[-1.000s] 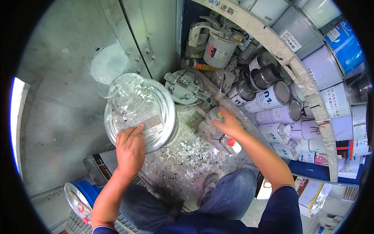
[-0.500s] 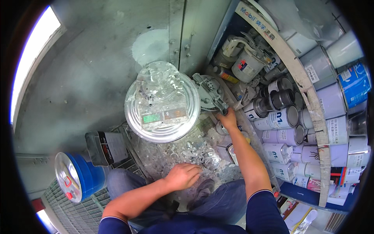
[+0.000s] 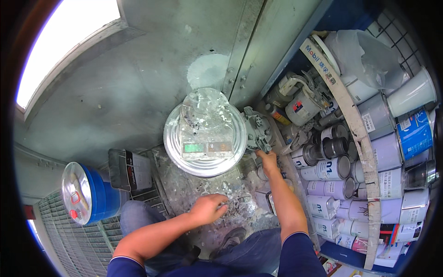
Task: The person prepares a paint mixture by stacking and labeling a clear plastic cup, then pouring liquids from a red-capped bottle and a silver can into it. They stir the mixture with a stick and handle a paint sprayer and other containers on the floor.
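Reaching forward on the right, my right hand point(image 3: 268, 161) has its fingers wrapped around the near end of a grey, paint-crusted metal fitting point(image 3: 256, 128). The fitting has a lever-like part and looks like a paint-tin stirring lid. It sits against the right side of a silver round drum point(image 3: 170, 134). A paint-spattered digital scale point(image 3: 206, 131) with a lit green display rests on the drum's top. My left hand point(image 3: 210, 208) hovers above the floor in front of the drum. Its fingers are loosely bent, with a gap to the thumb and nothing visible between them.
On the right stands a shelf point(image 3: 368, 159) packed with paint tins point(image 3: 325, 169). Small tins point(image 3: 264, 201) stand on the spattered floor beside my right forearm. At left are a blue bucket point(image 3: 99, 196) and a grey rectangular can point(image 3: 121, 168). A metal wall point(image 3: 152, 69) rises behind the drum.
The whole view has shifted, so the drum and scale appear further right and lower. My right hand stays at the grey fitting. My left hand keeps nearly the same pose.
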A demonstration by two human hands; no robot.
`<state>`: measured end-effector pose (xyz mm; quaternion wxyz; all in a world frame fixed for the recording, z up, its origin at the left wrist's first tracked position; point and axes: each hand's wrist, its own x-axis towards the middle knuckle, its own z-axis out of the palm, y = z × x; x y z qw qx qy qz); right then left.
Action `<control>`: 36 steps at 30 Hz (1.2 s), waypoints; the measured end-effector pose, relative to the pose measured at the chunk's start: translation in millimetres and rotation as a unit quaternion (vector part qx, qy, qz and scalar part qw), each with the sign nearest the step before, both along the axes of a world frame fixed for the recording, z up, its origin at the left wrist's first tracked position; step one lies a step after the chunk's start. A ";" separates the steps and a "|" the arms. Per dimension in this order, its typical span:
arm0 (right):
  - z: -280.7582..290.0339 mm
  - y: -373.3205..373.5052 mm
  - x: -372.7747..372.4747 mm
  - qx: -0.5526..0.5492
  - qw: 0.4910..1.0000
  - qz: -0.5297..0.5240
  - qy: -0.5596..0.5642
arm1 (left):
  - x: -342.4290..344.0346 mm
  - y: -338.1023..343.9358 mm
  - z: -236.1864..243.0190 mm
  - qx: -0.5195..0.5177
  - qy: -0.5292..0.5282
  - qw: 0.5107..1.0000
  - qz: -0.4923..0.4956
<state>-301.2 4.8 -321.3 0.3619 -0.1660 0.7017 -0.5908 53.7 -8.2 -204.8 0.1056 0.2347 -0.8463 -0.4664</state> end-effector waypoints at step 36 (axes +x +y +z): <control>374.7 203.0 94.1 -0.090 0.988 0.055 0.114 | -93.2 40.2 55.3 0.274 0.162 0.947 0.041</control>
